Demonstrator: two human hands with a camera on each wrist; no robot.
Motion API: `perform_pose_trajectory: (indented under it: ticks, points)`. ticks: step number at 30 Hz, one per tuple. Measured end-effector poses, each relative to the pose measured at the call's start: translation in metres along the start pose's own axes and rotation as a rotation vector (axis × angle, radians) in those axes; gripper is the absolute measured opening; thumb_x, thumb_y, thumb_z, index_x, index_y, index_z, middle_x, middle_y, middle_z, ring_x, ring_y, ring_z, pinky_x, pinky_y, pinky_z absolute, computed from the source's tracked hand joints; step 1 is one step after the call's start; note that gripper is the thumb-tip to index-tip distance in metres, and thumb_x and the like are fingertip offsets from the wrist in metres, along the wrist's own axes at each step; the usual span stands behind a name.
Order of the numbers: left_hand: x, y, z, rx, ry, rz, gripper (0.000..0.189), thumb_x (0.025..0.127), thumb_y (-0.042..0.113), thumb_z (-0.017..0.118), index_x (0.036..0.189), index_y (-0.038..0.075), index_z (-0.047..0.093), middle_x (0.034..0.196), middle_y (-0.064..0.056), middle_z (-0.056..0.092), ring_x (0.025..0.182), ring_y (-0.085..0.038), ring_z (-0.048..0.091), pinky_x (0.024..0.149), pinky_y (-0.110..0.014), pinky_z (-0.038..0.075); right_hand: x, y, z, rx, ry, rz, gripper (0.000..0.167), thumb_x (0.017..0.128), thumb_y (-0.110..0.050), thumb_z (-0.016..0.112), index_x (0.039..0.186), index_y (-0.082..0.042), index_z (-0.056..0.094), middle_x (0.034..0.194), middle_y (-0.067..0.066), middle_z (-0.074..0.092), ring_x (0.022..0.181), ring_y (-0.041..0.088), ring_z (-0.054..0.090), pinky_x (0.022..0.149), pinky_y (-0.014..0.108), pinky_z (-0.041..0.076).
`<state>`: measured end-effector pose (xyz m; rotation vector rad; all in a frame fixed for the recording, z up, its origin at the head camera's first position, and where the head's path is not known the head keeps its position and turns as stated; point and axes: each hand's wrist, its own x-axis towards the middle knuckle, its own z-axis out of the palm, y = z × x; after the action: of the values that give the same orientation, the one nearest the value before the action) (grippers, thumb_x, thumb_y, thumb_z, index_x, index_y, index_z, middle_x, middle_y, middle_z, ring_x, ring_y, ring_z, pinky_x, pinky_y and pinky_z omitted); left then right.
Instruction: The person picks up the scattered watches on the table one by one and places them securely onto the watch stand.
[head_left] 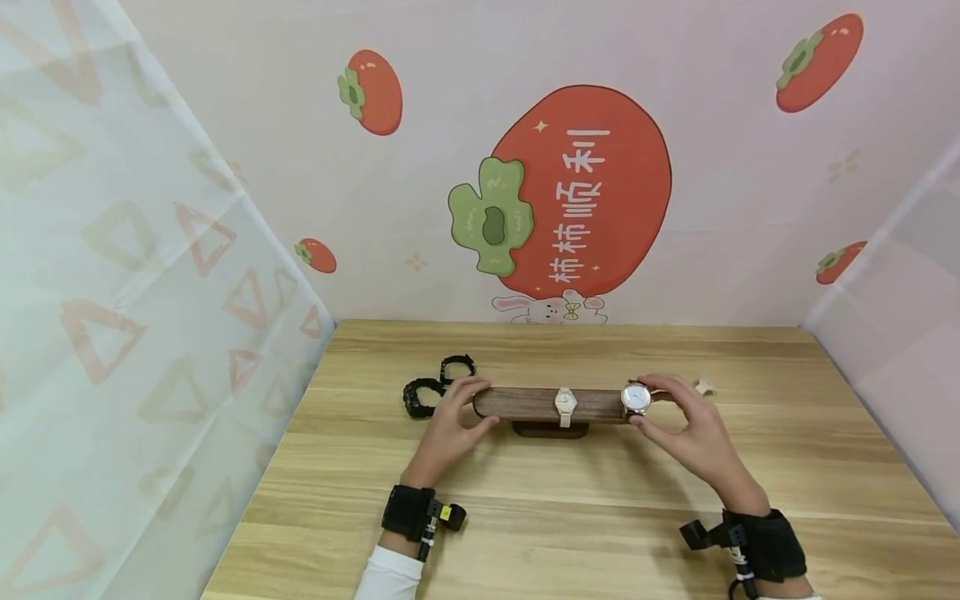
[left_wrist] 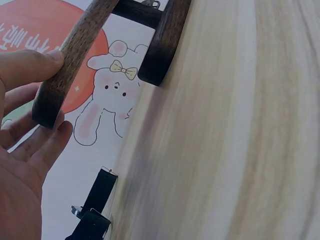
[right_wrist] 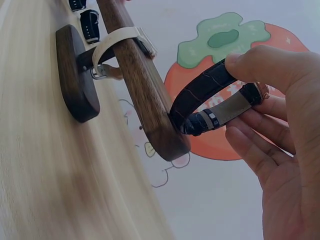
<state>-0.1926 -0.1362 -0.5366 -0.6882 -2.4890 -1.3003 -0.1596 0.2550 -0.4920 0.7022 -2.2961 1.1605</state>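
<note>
- My left hand (head_left: 450, 427) is clamped on the left end of the wooden bar (head_left: 521, 405), thumb on one side, fingers on the other; if I squeeze or lift unevenly, the stand could tip on its narrow base (head_left: 550, 430).
- My right hand (head_left: 697, 435) pinches the white-faced watch (head_left: 637, 398) at the bar's right end, its dark strap (right_wrist: 200, 90) a closed loop touching the wood.
- Background shows through that loop, so I judge the bar isn't inside it; pushing while misaligned could catch the strap on the rounded end.
- My hold is mostly fingertips, so a slip could drop the watch onto the table (head_left: 540, 525).
- A hard shove or a tilt might slide the pale watch (head_left: 566, 403) along the bar.
- A careless left-hand sweep could knock the black watch (head_left: 412, 400) just beside it.
</note>
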Motion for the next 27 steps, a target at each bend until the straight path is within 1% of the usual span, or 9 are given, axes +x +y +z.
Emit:
perform_pose_trajectory:
  ticks: [3,6,8,11,16,22,27]
  points:
    - [-0.001,0.0,0.0,0.004,-0.008,-0.047,0.061,0.092,0.017,0.086,0.147,0.008,0.061,0.151,-0.018,0.056,0.143,-0.04,0.054,0.119,-0.061,0.046,-0.002,0.002,-0.003,-0.006,0.01,0.012,0.067,0.074,0.015,0.089,0.136,0.002,0.066,0.125,0.015,0.071,0.114,-0.008,0.06,0.099,0.005,0.048]
    - [-0.001,0.001,0.0,0.012,-0.019,-0.095,0.062,0.094,0.021,0.085,0.149,0.01,0.059,0.151,-0.014,0.056,0.143,-0.04,0.053,0.117,-0.062,0.048,-0.005,0.003,-0.005,-0.029,0.028,0.03,0.068,0.074,0.013,0.089,0.137,-0.001,0.067,0.122,0.012,0.071,0.113,-0.009,0.06,0.093,0.005,0.046]
    - [-0.002,0.001,0.0,0.021,-0.019,-0.116,0.064,0.094,0.023,0.084,0.15,0.009,0.057,0.151,-0.014,0.056,0.143,-0.041,0.053,0.116,-0.063,0.049,-0.006,0.004,-0.007,-0.044,0.043,0.038,0.068,0.074,0.012,0.089,0.137,-0.004,0.068,0.121,0.01,0.072,0.112,-0.01,0.06,0.089,0.005,0.044]
    - [-0.002,0.001,0.001,0.029,-0.009,-0.126,0.064,0.094,0.024,0.084,0.15,0.005,0.057,0.15,-0.016,0.056,0.141,-0.041,0.054,0.117,-0.063,0.048,-0.007,0.005,-0.009,-0.044,0.056,0.043,0.068,0.074,0.013,0.089,0.136,-0.005,0.068,0.12,0.008,0.072,0.111,-0.009,0.059,0.087,0.006,0.043]
    - [-0.003,0.0,0.001,0.029,0.0,-0.127,0.064,0.093,0.023,0.085,0.148,0.004,0.059,0.148,-0.015,0.058,0.139,-0.04,0.056,0.117,-0.062,0.048,-0.006,0.006,-0.011,-0.005,0.064,0.036,0.067,0.073,0.015,0.089,0.134,-0.004,0.069,0.121,0.009,0.072,0.111,-0.006,0.061,0.09,0.003,0.045]
    - [-0.004,-0.001,0.0,0.028,-0.001,-0.108,0.064,0.091,0.02,0.087,0.148,0.005,0.06,0.147,-0.013,0.058,0.138,-0.039,0.057,0.111,-0.059,0.054,-0.006,0.006,-0.013,0.013,0.074,0.036,0.067,0.073,0.018,0.088,0.133,-0.002,0.069,0.123,0.01,0.071,0.112,-0.007,0.061,0.091,0.002,0.045]
    - [-0.004,0.0,0.0,0.033,0.007,-0.104,0.062,0.091,0.017,0.087,0.146,0.006,0.062,0.146,-0.014,0.057,0.137,-0.04,0.057,0.107,-0.056,0.057,-0.007,0.009,-0.013,0.023,0.081,0.039,0.067,0.072,0.018,0.088,0.133,-0.001,0.069,0.122,0.011,0.071,0.111,-0.007,0.061,0.091,0.002,0.046]
